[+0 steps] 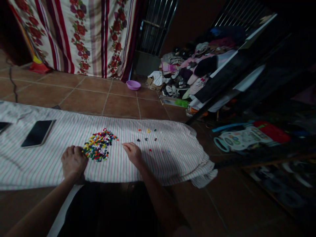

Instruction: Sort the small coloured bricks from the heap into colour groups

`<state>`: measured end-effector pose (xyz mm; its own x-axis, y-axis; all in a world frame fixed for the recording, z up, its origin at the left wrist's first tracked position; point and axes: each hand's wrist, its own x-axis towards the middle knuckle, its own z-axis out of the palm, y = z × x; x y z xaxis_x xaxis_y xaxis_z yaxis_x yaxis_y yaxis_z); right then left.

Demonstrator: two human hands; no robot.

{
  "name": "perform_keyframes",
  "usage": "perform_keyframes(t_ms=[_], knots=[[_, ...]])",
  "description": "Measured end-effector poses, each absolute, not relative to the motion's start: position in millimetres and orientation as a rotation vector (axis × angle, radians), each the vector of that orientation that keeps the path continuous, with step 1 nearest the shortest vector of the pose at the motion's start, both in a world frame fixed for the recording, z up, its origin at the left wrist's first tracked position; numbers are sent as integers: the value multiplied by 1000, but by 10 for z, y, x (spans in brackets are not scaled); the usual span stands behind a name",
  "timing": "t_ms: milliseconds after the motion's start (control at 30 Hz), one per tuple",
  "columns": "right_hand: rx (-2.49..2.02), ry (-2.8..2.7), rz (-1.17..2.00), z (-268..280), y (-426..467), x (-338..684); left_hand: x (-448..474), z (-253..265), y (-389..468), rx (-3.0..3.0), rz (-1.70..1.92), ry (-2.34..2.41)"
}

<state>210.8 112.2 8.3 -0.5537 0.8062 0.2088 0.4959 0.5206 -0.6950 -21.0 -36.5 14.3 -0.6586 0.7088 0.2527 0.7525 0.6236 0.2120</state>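
Observation:
A heap of small multicoloured pieces (100, 144), possibly beads or tiny bricks, lies on a striped cloth (118, 171). My left hand (74, 161) rests palm down on the cloth, its fingers loosely bent and its thumb side touching the heap's left edge. Right of the heap, my right hand (133, 153) has thumb and fingertips pinched together just above the cloth; anything between them is too small to make out. Beyond and beside it sit little single-colour groups in loose rows, among them yellow pieces (148, 130), black pieces (138, 140) and a red piece (150, 150).
A phone or tablet (39, 133) lies on the cloth at left, with another dark device (3, 126) at the edge. On the tiled floor beyond stand a purple basin (133, 85) and a heap of clothes (187, 70). A toy panel (237, 138) lies at right.

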Motion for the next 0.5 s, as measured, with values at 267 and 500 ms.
perform_keyframes(t_ms=[267, 500], knots=[[-1169, -1937, 820, -2, 1378, 2611, -226, 132, -363, -1228, -447, -2701], [-1277, -1762, 816, -28, 1563, 3095, -205, 170, -359, -1247, -414, -2691]])
